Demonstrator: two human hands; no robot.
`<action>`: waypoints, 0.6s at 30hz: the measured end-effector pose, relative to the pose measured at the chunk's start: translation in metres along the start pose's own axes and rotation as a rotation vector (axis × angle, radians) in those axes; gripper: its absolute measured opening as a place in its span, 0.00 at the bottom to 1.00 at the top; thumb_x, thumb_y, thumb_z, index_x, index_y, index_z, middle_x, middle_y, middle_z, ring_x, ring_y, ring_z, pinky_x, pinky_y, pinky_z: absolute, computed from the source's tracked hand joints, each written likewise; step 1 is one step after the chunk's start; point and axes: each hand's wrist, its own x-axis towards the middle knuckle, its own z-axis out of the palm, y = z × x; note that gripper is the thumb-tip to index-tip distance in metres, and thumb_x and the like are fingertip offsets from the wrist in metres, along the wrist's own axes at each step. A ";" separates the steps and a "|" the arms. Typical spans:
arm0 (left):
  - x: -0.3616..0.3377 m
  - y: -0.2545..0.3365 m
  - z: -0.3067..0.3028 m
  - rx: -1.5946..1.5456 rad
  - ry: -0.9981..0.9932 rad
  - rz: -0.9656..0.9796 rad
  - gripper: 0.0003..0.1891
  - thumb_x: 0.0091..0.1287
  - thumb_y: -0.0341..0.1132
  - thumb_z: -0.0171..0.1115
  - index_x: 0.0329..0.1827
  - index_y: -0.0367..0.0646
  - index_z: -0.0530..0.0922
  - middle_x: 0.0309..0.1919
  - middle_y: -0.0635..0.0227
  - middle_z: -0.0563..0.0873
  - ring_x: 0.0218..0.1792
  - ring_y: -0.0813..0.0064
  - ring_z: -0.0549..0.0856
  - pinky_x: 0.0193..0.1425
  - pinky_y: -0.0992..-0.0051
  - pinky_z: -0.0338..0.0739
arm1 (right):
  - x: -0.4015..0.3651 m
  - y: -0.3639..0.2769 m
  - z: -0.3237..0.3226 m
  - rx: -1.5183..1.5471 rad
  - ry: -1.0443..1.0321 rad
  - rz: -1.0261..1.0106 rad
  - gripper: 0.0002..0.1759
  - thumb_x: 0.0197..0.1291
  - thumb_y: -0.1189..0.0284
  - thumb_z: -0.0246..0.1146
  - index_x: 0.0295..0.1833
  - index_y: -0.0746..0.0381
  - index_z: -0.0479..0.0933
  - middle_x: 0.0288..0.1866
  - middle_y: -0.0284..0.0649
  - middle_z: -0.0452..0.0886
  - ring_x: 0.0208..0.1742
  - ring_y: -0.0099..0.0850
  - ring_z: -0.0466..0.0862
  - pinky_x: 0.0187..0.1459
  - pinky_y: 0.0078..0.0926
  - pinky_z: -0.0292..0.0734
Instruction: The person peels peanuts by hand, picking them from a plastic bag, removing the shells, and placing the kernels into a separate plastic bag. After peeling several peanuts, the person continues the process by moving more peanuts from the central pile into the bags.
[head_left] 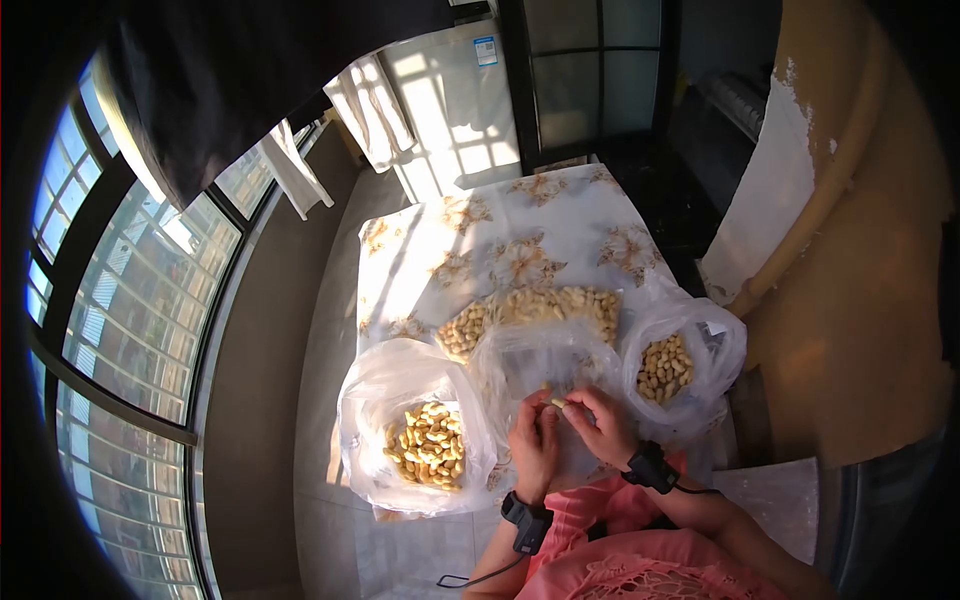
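At the near edge of the table, my left hand (535,448) and my right hand (603,432) meet over a clear plastic bag. A pale peanut (558,403) sits between their fingertips, and both hands pinch it. Just under the hands lies the open middle plastic bag (500,345), its contents partly hidden by my fingers. To the left, another open plastic bag (360,400) holds a heap of peanuts (428,447). A smaller open bag (728,340) at the right has more peanuts (664,370) in it.
Behind the middle bag lies a wide spread of peanuts (560,305). A flowered tablecloth (520,225) covers the table. Windows (150,290) line the left, a white appliance (455,110) stands at the back, and a brown board (850,280) leans at the right.
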 end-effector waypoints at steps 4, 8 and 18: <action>0.000 -0.009 0.001 0.009 0.003 0.048 0.08 0.75 0.28 0.59 0.53 0.38 0.79 0.32 0.66 0.85 0.34 0.78 0.82 0.40 0.76 0.77 | 0.000 0.003 0.000 -0.012 -0.003 -0.021 0.07 0.71 0.72 0.62 0.46 0.66 0.78 0.37 0.45 0.79 0.36 0.40 0.83 0.36 0.32 0.76; 0.000 -0.010 0.002 0.015 0.013 0.061 0.06 0.75 0.28 0.60 0.51 0.39 0.80 0.33 0.65 0.86 0.33 0.77 0.83 0.39 0.76 0.77 | -0.001 0.007 0.001 -0.013 0.000 -0.015 0.07 0.71 0.71 0.61 0.46 0.66 0.77 0.37 0.45 0.79 0.36 0.40 0.83 0.36 0.32 0.75; -0.002 -0.004 0.003 0.034 0.034 0.067 0.05 0.74 0.29 0.61 0.48 0.39 0.80 0.32 0.63 0.86 0.31 0.74 0.84 0.38 0.74 0.77 | -0.002 0.014 0.005 -0.029 0.003 0.007 0.09 0.74 0.71 0.58 0.49 0.65 0.78 0.38 0.46 0.81 0.37 0.40 0.84 0.37 0.32 0.77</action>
